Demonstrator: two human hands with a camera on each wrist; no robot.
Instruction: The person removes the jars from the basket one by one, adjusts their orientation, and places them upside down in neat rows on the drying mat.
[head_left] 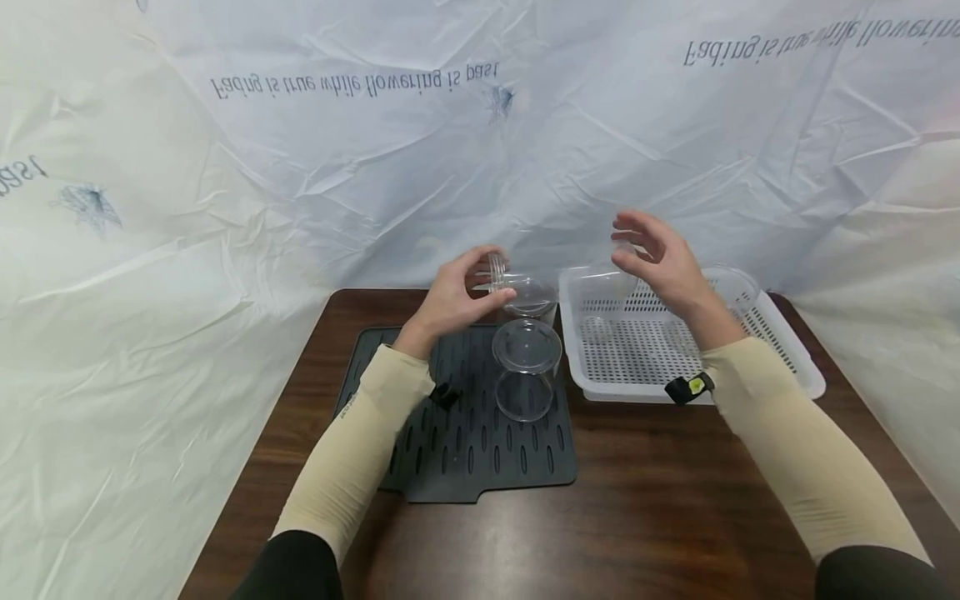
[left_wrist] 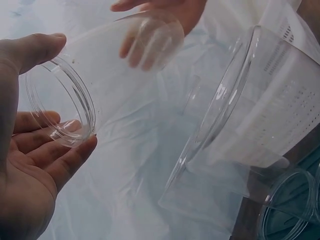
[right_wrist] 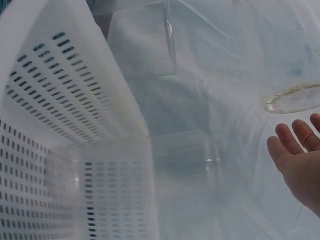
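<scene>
My left hand (head_left: 459,293) holds a clear plastic jar (left_wrist: 117,65) by its ridged, threaded rim, thumb on one side and fingers on the other. The jar lies sideways in the air, its base pointing toward my right hand (head_left: 663,258). That hand's fingers are spread and loosely bent close to the base; in the left wrist view some of them show through the clear wall. Whether they touch it I cannot tell. Below, another clear jar (head_left: 527,367) stands on a dark grey ridged mat (head_left: 480,458), with a further clear jar (head_left: 531,297) behind it.
A white perforated basket (head_left: 622,388) stands at the right on the brown wooden table (head_left: 675,500), with clear containers (head_left: 731,287) in it. A white printed plastic sheet (head_left: 420,167) hangs behind the table and along its sides.
</scene>
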